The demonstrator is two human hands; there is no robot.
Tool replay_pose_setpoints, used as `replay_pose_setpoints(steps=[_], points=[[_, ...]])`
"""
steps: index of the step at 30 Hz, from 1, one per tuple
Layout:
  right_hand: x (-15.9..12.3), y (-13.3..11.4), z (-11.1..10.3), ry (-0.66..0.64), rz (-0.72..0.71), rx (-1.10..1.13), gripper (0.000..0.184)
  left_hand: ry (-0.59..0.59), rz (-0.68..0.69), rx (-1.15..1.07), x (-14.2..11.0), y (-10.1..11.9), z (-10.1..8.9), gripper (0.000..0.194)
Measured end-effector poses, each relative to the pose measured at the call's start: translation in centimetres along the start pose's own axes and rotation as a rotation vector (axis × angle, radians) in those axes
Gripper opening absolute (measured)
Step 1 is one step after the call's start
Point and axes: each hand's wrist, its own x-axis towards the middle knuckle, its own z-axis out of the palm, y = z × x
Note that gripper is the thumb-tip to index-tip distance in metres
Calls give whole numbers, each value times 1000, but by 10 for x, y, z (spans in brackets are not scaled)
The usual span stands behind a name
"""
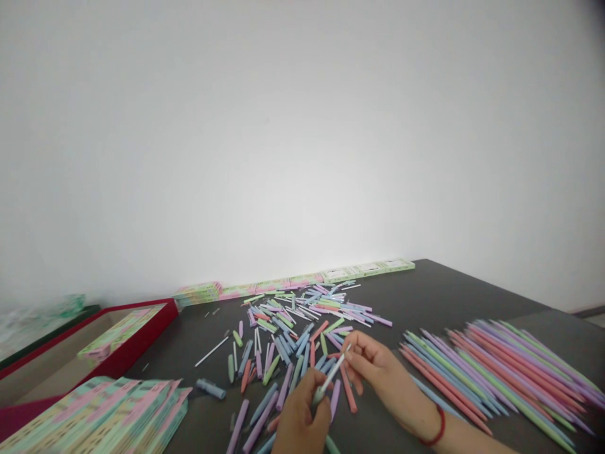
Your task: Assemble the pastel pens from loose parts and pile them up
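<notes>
My left hand [302, 417] is closed around a pale green pen tip section [319, 395] at the bottom middle. A thin white pen refill [334, 371] sticks out of that section, slanting up to the right. The far end of the refill is pinched between the thumb and forefinger of my right hand [380, 372]. Below and behind both hands lie loose pastel pen barrels [283, 349] and short pen pieces in purple, blue, green and coral. White refills [306, 310] are scattered among the pile farther back.
Rows of pastel pens [515, 366] lie on the dark table [449, 287] at right. Flat printed boxes [368, 270] line the wall. At left are a red-rimmed box [155, 328], a stack of printed packages [108, 410] and clear plastic wrapping [38, 325].
</notes>
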Motion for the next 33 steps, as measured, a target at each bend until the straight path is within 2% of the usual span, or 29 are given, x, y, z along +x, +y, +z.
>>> replay_pose_setpoints(steps=[4,9,13,15,18,21,25,31,33], points=[[-2,7,6,-9,24,-13,31,-30,68,-30,-3,11,-6,13],[-6,7,10,27,45,-9,31,-57,23,-89,-6,20,-11,25],[-7,8,10,46,46,4,30,-55,-7,-183,-6,14,-9,23],[-6,7,9,37,31,7,29,-110,-46,-327,-5,9,-8,27],[-7,2,6,-6,-9,-41,25,-253,-111,-544,-1,3,-9,36],[-12,-5,5,-60,-57,-145,20,-307,-55,-581,1,0,-12,39],[-16,-9,9,-111,-77,-174,15,-313,6,-516,-1,0,-12,35],[-7,-1,11,-52,-60,-87,17,-298,-59,-496,2,0,-11,41],[-4,5,9,-44,-27,-69,18,-232,-100,-546,4,-1,-11,42]])
